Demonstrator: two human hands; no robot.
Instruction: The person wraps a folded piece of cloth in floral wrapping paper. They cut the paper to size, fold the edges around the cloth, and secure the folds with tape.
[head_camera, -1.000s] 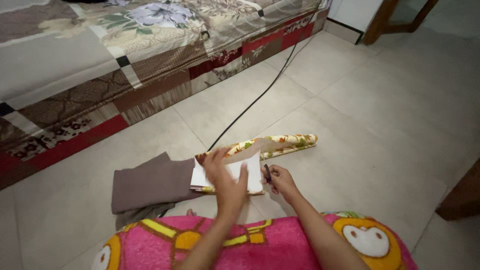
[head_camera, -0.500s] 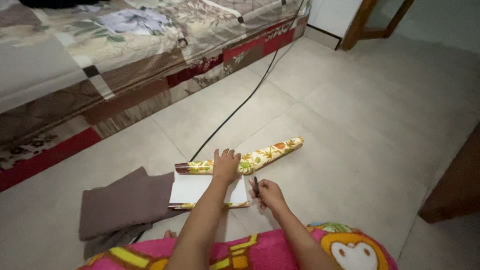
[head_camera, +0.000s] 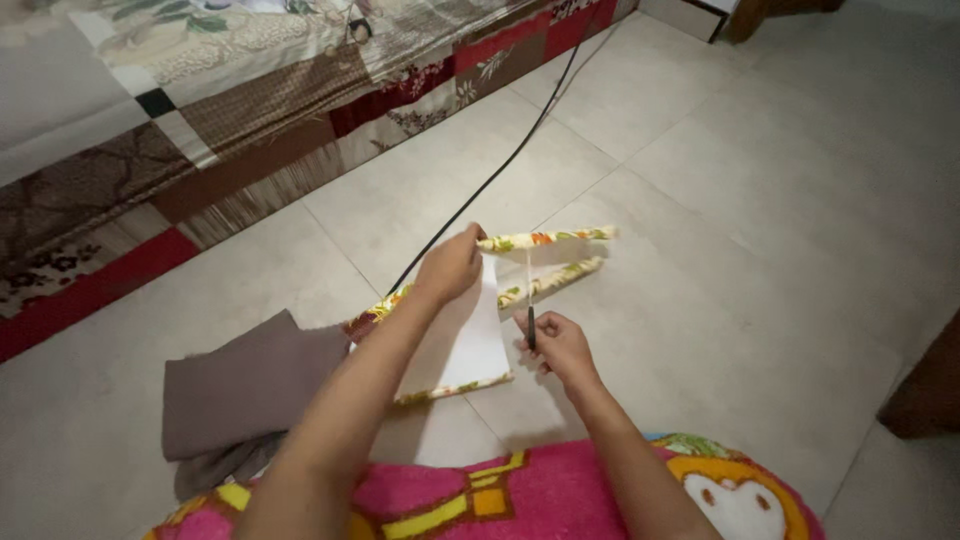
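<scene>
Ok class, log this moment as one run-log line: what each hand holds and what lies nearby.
left hand: lifts floral paper sheet | right hand: holds dark pen upright | nearby: brown cloth, black cable, floor

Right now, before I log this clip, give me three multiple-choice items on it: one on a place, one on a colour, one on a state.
1. Where does the folded brown cloth lie?
A. on the bed
B. on the floor, left of the white sheet
C. on the lap

2. What colour is the underside of the floral sheet?
A. white
B. black
C. red

3. How is the sheet's far edge?
A. flat on the floor
B. rolled shut
C. lifted by the left hand

Answers: 1 B, it rests on the tiles beside the sheet. 2 A, the upturned face shows white. 3 C, the fingers pinch it above the floor, while the right hand holds a dark pen.
</scene>
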